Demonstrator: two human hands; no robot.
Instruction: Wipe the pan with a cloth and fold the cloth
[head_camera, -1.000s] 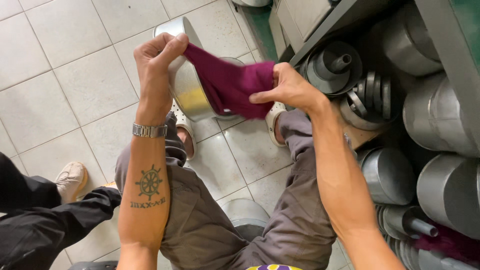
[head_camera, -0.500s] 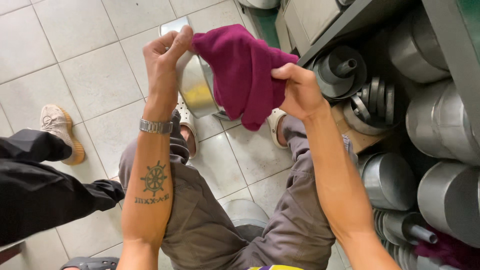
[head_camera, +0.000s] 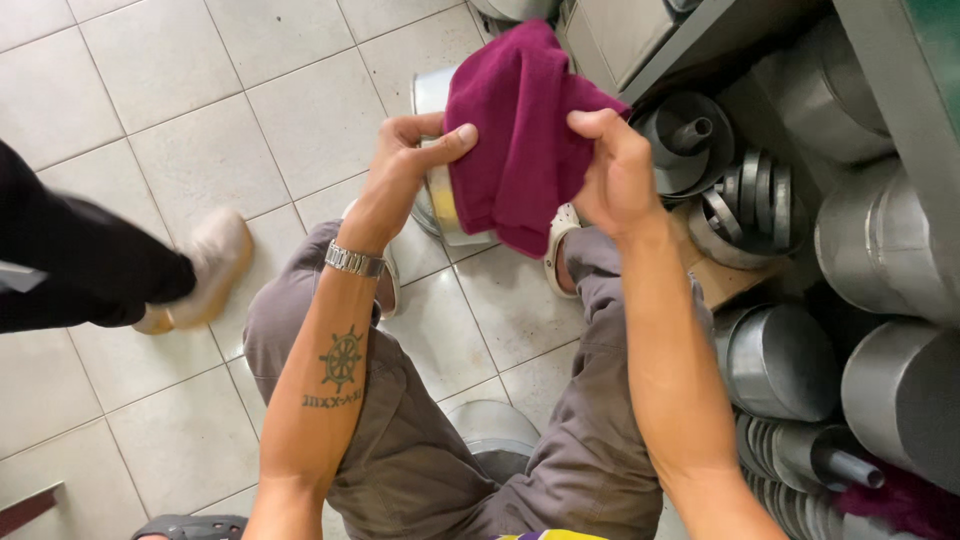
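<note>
The left hand (head_camera: 405, 165) and right hand (head_camera: 610, 170) are closed on a soft, limp magenta cloth (head_camera: 520, 130); it is best gripped at its edges.

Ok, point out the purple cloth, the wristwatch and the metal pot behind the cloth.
purple cloth (head_camera: 520, 130), head view, middle of the folded fabric.
wristwatch (head_camera: 354, 261), head view, metal band on the left wrist.
metal pot (head_camera: 440, 205), head view, side wall showing below the left thumb.

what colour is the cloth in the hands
The cloth is a plain deep magenta, with no pattern; the head view shows it clearly, held between both hands.
</note>
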